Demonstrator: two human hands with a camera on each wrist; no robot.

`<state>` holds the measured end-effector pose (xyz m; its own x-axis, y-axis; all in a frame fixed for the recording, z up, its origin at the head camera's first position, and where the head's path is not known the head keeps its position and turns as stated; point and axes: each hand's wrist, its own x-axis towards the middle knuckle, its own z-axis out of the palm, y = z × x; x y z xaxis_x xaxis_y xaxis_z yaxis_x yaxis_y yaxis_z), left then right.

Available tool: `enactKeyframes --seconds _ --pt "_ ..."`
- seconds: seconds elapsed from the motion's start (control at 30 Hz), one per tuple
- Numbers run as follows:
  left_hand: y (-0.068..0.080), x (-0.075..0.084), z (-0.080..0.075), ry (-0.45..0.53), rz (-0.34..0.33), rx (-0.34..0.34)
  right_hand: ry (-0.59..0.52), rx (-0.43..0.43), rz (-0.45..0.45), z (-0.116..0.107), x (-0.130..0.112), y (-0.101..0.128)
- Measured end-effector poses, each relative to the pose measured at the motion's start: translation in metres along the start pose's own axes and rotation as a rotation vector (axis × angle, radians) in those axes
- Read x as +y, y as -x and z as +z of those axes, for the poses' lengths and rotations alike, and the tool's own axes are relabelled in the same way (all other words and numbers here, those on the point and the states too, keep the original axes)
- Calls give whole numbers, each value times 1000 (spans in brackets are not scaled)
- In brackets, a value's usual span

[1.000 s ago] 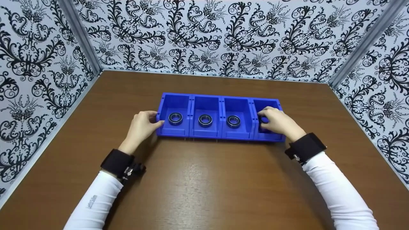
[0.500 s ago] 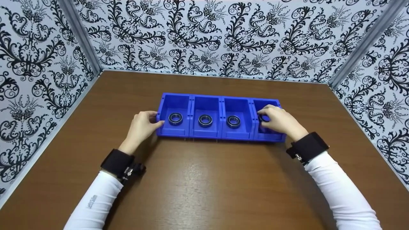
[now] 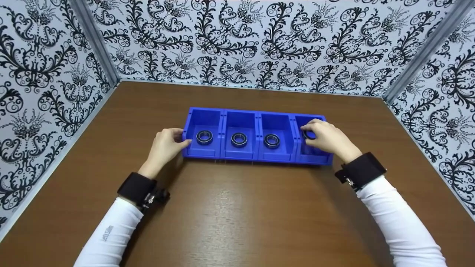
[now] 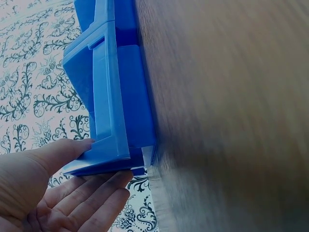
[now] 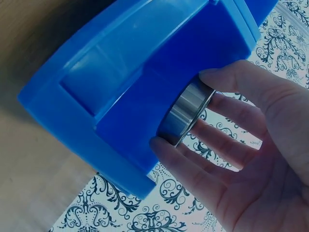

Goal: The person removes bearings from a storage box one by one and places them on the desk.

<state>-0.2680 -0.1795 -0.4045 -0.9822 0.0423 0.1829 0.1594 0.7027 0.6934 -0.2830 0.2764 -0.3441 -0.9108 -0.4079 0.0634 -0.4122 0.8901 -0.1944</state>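
Observation:
A row of joined blue bins (image 3: 239, 155) lies across the table, split into several compartments. My left hand (image 3: 166, 146) grips the left end wall, thumb on the inner side and fingers outside, as the left wrist view confirms. At the rightmost compartment, my right hand (image 3: 328, 137) pinches a ball bearing (image 5: 186, 111) by its rim between thumb and fingers. Its steel outer face shows in the right wrist view, tilted above the compartment. The other compartments each hold one bearing lying flat: a left one (image 3: 204, 143), a middle one (image 3: 239, 145) and a right one (image 3: 272, 146).
The brown wooden table (image 3: 222, 207) extends in front of the bins and to both sides. Patterned wall panels (image 3: 241, 44) enclose it at the back, left and right, with grey posts (image 3: 92, 40) at the corners.
My right hand has risen slightly, up and to the right in the head view, with the bearing between its fingers. The left hand and the bins stay in place.

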Motion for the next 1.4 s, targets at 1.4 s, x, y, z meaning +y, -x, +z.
enactKeyframes --seconds 1.4 --pt "0 1 0 -20 0 4 20 7 3 -22 -7 3"
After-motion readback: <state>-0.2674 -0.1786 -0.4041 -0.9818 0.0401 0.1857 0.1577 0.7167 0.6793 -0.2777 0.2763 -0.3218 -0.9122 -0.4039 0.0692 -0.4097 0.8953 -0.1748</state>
